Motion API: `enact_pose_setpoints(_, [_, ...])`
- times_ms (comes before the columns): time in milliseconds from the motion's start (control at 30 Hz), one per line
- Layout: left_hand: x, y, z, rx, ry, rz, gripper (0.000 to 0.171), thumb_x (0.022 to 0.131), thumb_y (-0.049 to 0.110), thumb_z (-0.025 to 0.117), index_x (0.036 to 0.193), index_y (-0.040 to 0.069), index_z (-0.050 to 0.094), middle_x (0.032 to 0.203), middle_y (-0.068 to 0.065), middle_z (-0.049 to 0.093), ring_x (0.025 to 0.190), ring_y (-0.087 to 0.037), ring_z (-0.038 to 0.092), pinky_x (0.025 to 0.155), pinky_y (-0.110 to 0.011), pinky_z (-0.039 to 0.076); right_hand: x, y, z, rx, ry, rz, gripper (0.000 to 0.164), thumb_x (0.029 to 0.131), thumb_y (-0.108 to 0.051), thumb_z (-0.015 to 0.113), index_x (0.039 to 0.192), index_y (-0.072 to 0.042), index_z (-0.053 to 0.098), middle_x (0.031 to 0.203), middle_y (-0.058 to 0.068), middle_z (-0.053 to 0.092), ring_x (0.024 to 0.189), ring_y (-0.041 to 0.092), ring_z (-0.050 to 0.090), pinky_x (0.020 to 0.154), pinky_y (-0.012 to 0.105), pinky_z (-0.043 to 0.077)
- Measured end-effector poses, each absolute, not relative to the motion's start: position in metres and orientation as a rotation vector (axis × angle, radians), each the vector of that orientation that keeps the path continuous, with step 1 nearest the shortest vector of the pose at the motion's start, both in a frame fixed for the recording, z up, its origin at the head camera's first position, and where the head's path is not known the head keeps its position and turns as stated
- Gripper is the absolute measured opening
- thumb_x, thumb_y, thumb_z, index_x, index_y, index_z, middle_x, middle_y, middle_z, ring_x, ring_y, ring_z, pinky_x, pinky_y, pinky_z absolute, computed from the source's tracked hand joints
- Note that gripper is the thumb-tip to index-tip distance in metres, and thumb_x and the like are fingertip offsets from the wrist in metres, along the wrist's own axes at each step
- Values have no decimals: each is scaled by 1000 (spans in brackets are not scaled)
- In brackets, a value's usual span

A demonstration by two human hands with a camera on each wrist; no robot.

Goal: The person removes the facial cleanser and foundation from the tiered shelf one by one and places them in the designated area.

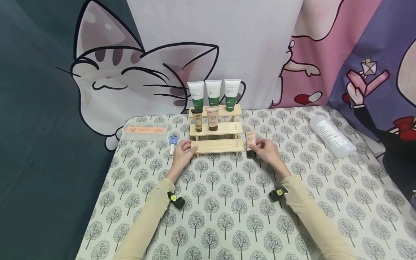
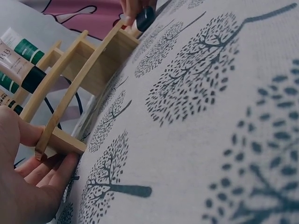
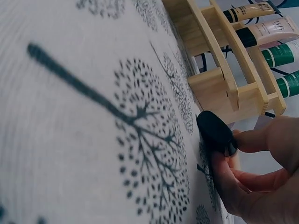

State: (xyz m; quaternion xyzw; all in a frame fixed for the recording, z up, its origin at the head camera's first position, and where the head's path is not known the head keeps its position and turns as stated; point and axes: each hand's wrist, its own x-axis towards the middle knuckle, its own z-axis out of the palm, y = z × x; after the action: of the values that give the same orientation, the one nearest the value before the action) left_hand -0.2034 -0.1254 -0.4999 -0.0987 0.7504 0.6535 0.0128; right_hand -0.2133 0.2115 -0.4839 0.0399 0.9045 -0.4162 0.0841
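A three-step wooden display stand [image 1: 218, 145] stands on the table. My left hand [image 1: 183, 156] grips the left end of its lowest step, thumb above and fingers beneath in the left wrist view. Just beyond the stand's right end, my right hand [image 1: 267, 150] pinches a beige BB cream tube [image 1: 250, 139] by its lower part, black cap [image 3: 216, 133] down near the cloth. Another BB cream tube [image 1: 212, 118] and a slimmer gold tube [image 1: 197, 122] stand upright on the middle step. Along the top step are three white-and-green tubes [image 1: 213, 90].
On the left lie a clear plastic case [image 1: 145, 132] with an orange label and a small blue-and-white object [image 1: 173, 143]. A clear labelled bottle [image 1: 332, 134] lies on its side at the right. A tree-print cloth [image 1: 224, 209] covers the table; a cartoon curtain [image 1: 221, 21] hangs behind.
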Motion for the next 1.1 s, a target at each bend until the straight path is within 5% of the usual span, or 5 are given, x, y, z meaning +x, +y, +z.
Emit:
enact_pose_setpoints(333, [-202,-125,-496,-338,2340,2041,44,88,7,74,129,0,60,121,-25,70,87,-14,73,71,-18,62,-208,216,-476,76,2823,-1184,50,96,-27,68,130,8,56,112,25,68,97,34,66,74,33,60])
enact_pose_setpoints(567, [-202,-125,-495,-335,2347,2054,45,86,6,74,129,-1,61,120,-26,70,88,-17,74,70,-18,62,-210,205,-450,22,2838,-1283,49,98,-25,65,133,7,55,116,24,66,107,38,65,93,47,58])
enact_pose_setpoints(900, [-202,-124,-498,-334,2343,2058,45,87,6,74,129,-1,60,121,-27,69,82,-13,71,70,-19,63,-222,172,-403,-71,2742,-1529,47,96,-22,69,134,3,56,123,22,65,113,37,64,97,47,58])
enact_pose_setpoints(1100, [-200,-121,-496,-325,2377,2041,44,88,7,73,129,-2,60,120,-26,70,94,-25,75,71,-20,63,-236,148,-389,-152,2642,-1666,50,93,-17,72,135,4,55,127,22,64,115,36,64,98,45,59])
